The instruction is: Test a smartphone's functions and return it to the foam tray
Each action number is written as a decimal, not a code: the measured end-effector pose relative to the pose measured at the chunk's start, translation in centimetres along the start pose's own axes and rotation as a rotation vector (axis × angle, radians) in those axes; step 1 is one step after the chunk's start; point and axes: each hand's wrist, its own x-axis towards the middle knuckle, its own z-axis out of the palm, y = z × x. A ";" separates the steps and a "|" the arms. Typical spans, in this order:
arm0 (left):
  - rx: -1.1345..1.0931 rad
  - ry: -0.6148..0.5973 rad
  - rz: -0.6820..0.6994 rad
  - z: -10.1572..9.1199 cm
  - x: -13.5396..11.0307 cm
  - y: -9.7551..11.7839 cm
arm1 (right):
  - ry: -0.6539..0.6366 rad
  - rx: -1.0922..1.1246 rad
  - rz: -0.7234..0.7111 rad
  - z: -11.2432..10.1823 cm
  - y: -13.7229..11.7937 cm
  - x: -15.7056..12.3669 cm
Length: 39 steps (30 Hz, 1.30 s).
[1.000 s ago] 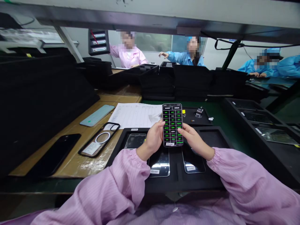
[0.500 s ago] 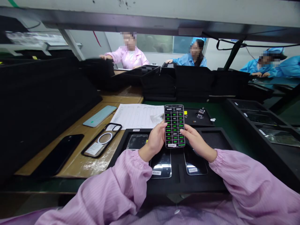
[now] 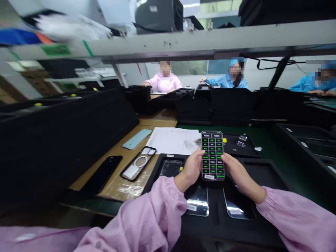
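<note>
Between my two hands a smartphone point(image 3: 212, 157) is held upright, its lit screen showing a grid of green text on black and a small white label at the bottom. My left hand point(image 3: 192, 167) grips its left edge, thumb at the side of the screen. On the opposite edge my right hand point(image 3: 236, 172) holds it, thumb touching the screen's border. Below lies a black foam tray point(image 3: 216, 210) with a phone point(image 3: 198, 200) under my left wrist, another phone point(image 3: 237, 203) under my right, and a clear-covered device point(image 3: 171, 168) at its upper left.
Left on brown cardboard point(image 3: 131, 189) lie a light-blue phone point(image 3: 137, 139), a clear case with a ring point(image 3: 138, 163) and a dark phone point(image 3: 103, 173). Behind are paper sheets point(image 3: 172, 138) and small parts on a dark tray point(image 3: 244, 148). Co-workers sit beyond black trays point(image 3: 231, 106).
The camera view has tilted up and turned left, so everything appears lower and farther right. Both hands keep hold of the smartphone; my right thumb has shifted from the screen toward its edge.
</note>
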 end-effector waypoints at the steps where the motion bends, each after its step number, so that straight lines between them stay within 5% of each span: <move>1: 0.005 0.002 0.005 -0.1 0.0 -0.1 | -0.010 0.018 0.006 0.0 0.2 0.0; 17: 0.110 0.056 0.077 -0.5 0.1 -1.4 | -0.287 0.424 0.340 0.9 -1.8 -0.8; 27: 0.213 -0.004 0.006 0.1 -0.1 -0.6 | -0.037 0.593 0.438 0.1 -2.3 0.0; 32: 0.380 -0.043 0.017 0.1 -0.2 0.0 | -0.153 0.660 0.465 0.0 -2.2 -0.1; 39: 0.332 -0.082 -0.089 -0.5 0.3 -0.1 | -0.176 0.731 0.521 0.5 -2.7 -0.3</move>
